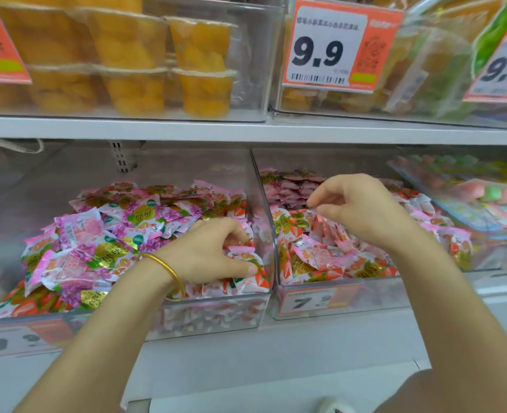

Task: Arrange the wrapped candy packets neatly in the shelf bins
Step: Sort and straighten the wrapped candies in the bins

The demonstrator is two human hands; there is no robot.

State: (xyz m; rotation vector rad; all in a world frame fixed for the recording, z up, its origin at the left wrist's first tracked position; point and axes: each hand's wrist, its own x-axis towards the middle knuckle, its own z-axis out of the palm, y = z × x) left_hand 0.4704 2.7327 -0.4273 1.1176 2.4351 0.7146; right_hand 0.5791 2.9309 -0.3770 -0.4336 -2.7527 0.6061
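Fingers, left hand [210,251]: curled round strawberry packets [250,283] at 4 o'clock in left bin [216,314].
Fingers, right hand [362,210]: bent downward over right bin [380,296]; grip unclear.
Forearms: both reach up from 6 o'clock.

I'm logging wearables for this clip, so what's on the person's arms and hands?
The left forearm and right forearm are bare, with no sleeves or gloves in view. The left hand has a thin, plain gold bangle at its wrist. The right hand shows no jewellery.
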